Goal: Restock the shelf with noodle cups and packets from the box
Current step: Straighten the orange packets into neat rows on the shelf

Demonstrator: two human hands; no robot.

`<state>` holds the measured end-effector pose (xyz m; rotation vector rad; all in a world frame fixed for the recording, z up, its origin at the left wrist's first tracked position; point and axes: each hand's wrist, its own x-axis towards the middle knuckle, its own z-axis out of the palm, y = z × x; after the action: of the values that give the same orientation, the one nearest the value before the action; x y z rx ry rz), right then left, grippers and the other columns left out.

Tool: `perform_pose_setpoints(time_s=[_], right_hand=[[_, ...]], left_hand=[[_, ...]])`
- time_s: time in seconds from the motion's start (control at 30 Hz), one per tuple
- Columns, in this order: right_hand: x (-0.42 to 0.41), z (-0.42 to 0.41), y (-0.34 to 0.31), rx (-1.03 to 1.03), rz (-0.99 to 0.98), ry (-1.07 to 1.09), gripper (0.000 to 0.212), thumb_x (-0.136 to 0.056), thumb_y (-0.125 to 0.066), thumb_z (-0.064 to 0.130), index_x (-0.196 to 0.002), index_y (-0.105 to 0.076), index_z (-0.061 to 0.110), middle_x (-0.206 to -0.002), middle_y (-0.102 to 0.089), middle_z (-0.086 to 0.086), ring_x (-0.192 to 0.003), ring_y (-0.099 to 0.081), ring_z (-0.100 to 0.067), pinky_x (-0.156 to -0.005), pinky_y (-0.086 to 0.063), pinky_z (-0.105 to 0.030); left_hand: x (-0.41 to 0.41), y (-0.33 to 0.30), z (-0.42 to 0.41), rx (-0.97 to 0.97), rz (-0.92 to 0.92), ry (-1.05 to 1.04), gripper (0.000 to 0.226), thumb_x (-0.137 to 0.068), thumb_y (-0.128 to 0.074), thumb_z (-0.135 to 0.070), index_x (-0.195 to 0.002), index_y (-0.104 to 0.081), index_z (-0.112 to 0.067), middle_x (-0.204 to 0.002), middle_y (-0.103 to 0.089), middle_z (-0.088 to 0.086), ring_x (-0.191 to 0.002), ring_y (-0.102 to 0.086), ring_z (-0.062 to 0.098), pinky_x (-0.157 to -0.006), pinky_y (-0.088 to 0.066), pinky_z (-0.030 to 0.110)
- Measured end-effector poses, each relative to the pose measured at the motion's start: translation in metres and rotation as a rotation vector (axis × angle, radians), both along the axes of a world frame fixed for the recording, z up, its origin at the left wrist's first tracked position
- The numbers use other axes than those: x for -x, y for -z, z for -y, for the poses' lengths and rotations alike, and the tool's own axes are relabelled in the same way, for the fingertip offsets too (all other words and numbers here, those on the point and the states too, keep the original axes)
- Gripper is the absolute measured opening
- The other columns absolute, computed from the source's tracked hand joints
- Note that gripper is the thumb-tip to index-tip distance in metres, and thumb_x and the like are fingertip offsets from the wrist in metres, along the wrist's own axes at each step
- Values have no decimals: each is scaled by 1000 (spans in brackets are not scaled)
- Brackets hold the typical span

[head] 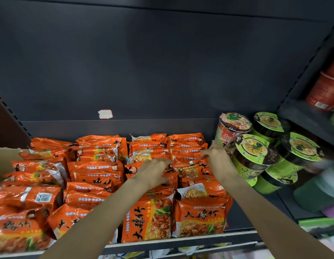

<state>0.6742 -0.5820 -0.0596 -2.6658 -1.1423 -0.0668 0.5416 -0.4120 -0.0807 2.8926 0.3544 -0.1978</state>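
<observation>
1. Glossy orange plastic noodle packets [99, 176] are stacked in rows across the dark metal shelf [237, 219], up to its front edge.
2. The left hand [155, 172] and right hand [216, 157] are laid on mid-shelf packets; fingertips are hidden, so neither grasp can be determined.
3. Green-lidded round noodle cups [256, 156] are stacked at the right end, blurred at the frame edge.

Dark grey metal back panel [162, 62] fills most of view, matte, dimly lit. Torn white-and-red sticker remnant [105, 114] low on panel. Perforated slotted uprights [12, 113] at left and right edges. Neighbouring bay's dark shelf [304, 116] at right, blurred. Pale front rail [181, 240] along shelf edge at bottom. Brown surface [5, 128] beyond left upright.
</observation>
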Motion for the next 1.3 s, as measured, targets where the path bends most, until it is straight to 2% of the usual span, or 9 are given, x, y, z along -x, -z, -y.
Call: perform_pose_setpoints(time_s=[0.1, 0.27, 0.37, 0.5, 0.7, 0.8, 1.03, 1.23, 1.3], right_hand=[[3, 3, 1, 37, 28, -50, 23, -93, -46, 5, -109, -61, -1, -89, -50, -2, -90, -56, -25, -91, -48, -41], [11, -2, 4, -23, -71, 63, 23, -86, -52, -7, -99, -67, 4, -110, -49, -7, -106, -51, -22, -87, -48, -31], [12, -8, 5, -71, -64, 17, 32, -86, -52, -8, -107, -69, 9, -114, -53, -9, -111, -51, -23, -90, -48, -31], [14, -15, 8, -272, -254, 14, 40, -85, -60, -2, -123, -58, 10, -118, -54, -11, -111, -54, -22, -97, -41, -25], [8, -1, 22, -266, -341, 130, 44, -79, -72, 5, -119, -58, 13, -106, -68, -7, -96, -66, -22, -85, -55, -40], [9, -1, 17, -216, -228, 89, 41, -79, -71, 6, -117, -59, 15, -100, -67, -6, -88, -66, -22, -79, -56, -41], [28, -21, 13, -18, 102, -131, 49, -83, -61, -5, -126, -57, 17, -112, -61, -6, -101, -62, -23, -94, -49, -36], [19, -19, 14, -176, -317, -23, 50, -81, -67, -1, -128, -55, 12, -118, -62, -9, -105, -59, -20, -90, -47, -26], [17, -14, 16, -158, -282, 0, 38, -82, -68, 2, -118, -62, 10, -114, -65, -8, -102, -61, -21, -88, -47, -27]], left_hand=[[5, 1, -1, 66, 10, -47, 61, -84, -68, -30, -138, -42, -18, -130, -56, 5, -119, -52, 22, -100, -44, 37], [17, -4, -16, 100, 39, -90, 64, -83, -70, -28, -139, -39, -24, -126, -59, 1, -116, -55, 19, -96, -47, 35], [23, -7, -20, 129, 56, -43, 73, -83, -69, -26, -144, -29, -34, -130, -54, 0, -117, -54, 19, -97, -47, 35], [22, -9, -17, 25, 44, 103, 69, -89, -62, -20, -144, -26, -41, -142, -37, -5, -126, -43, 17, -99, -43, 36], [20, -7, -20, 14, 10, 123, 62, -89, -61, -21, -141, -34, -40, -141, -37, -10, -130, -38, 13, -104, -35, 41], [23, -10, -24, -1, 20, 108, 60, -88, -62, -21, -139, -37, -40, -139, -39, -10, -128, -41, 14, -102, -35, 41], [25, -19, -19, -26, -24, 76, 62, -87, -61, -20, -140, -35, -39, -141, -39, -8, -130, -39, 14, -106, -29, 44], [29, -21, -19, 13, -29, 39, 62, -85, -63, -18, -139, -37, -38, -139, -41, -7, -119, -49, 16, -107, -33, 44], [29, -21, -19, 7, -28, 32, 62, -84, -64, -20, -138, -38, -38, -139, -42, -7, -117, -50, 16, -105, -34, 43]])
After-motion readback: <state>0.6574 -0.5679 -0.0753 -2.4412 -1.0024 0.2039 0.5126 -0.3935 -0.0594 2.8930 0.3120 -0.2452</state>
